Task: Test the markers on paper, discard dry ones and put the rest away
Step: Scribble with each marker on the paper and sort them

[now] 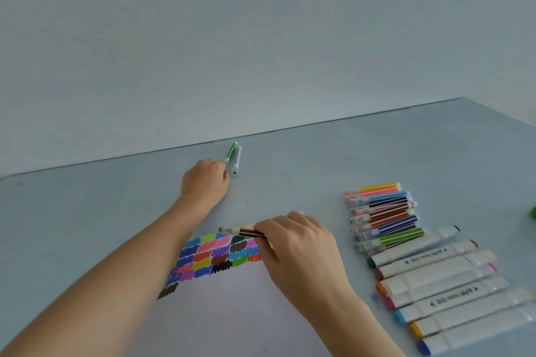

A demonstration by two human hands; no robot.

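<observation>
Presently we are cataloguing what is lying on the pale blue surface (319,159).

Item one: our right hand (295,246) is gripping a brown striped marker (246,231), fingers curled round its barrel; the marker is lying level over the top edge of the paper (232,307), its capped end pointing left.

Item two: the paper is sitting close to us, carrying rows of scribbled colour swatches (214,255) along its far edge, the rest of the sheet showing white.

Item three: our left hand (204,180) is reaching far across the surface, fingers curled at the near end of a green marker (231,151); we cannot tell whether they are actually pinching it. A grey marker (237,160) is lying just beside the green one, near the far edge.

Item four: a bunch of thin striped markers (383,211) is lying to the right of the paper, in orange, pink, blue, black, brown and green.

Item five: a row of thick white markers (441,284) with coloured end caps is lying side by side, nearer to us than the thin ones.
</observation>
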